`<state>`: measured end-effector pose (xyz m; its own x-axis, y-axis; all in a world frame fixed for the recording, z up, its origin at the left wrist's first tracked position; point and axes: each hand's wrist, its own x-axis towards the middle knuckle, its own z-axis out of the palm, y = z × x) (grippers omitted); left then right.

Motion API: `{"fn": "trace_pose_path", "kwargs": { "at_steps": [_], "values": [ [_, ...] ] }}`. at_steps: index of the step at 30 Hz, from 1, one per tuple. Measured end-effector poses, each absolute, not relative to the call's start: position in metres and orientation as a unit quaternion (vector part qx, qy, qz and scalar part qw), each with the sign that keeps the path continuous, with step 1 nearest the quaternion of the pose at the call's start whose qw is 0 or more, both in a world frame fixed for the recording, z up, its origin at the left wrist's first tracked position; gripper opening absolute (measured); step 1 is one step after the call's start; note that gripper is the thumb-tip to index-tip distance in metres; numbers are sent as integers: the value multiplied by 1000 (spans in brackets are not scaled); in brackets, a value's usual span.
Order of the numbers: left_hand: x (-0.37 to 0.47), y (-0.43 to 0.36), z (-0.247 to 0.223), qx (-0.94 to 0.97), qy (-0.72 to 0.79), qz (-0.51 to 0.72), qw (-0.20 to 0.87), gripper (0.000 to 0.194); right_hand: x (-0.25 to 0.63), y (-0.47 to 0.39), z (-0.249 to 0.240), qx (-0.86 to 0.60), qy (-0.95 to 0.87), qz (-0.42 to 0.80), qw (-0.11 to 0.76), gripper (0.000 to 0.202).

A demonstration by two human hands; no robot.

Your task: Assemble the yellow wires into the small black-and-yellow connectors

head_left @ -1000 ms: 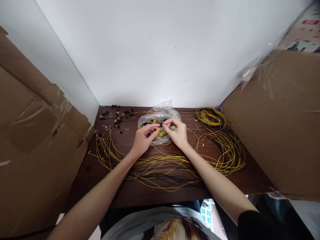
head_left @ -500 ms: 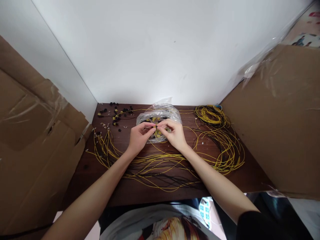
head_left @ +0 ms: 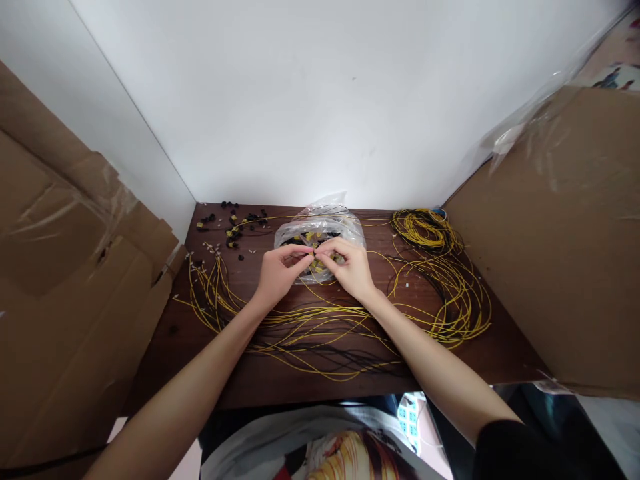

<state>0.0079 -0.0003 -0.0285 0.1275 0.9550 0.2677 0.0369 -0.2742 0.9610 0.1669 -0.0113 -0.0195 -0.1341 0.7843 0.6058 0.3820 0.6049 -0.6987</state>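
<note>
Over a clear plastic bag [head_left: 353, 230], my left hand [head_left: 283, 272] and my right hand [head_left: 351, 268] meet fingertip to fingertip. Both are closed in a pinch, and the small piece between them is too hidden to name. Small yellow and black parts [head_left: 316, 267] show inside the bag, just under the fingers. A yellow wire [head_left: 325, 284] runs near the fingertips; whether it is held I cannot tell. Below the wrists, long yellow and black wires [head_left: 320, 312] lie across the brown table [head_left: 280, 390].
Several black and yellow pieces [head_left: 233, 235] lie scattered at the back left. Wire ends with white tips [head_left: 207, 250] fan out on the left. A wire coil [head_left: 425, 230] sits at the back right. Cardboard walls [head_left: 565, 233] flank the table, with a white wall [head_left: 310, 107] behind.
The view has shifted very slightly. Both hands keep the same pinch over the bag, and nothing on the table has visibly moved.
</note>
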Motion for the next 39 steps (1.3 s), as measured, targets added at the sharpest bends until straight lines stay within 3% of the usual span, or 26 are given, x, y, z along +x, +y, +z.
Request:
{"fn": "trace_pose_path", "kwargs": {
  "at_steps": [8, 23, 39],
  "values": [
    [7, -1, -27, 585, 422, 505, 474, 25, 168, -12, -18, -406, -748, 184, 492, 9],
    [8, -1, -24, 588, 403, 513, 479, 25, 164, -5, -31, -424, -652, 309, 548, 8],
    [8, 0, -25, 599, 405, 505, 472, 22, 162, -11, -22, -424, -690, 234, 538, 7]
  ]
}}
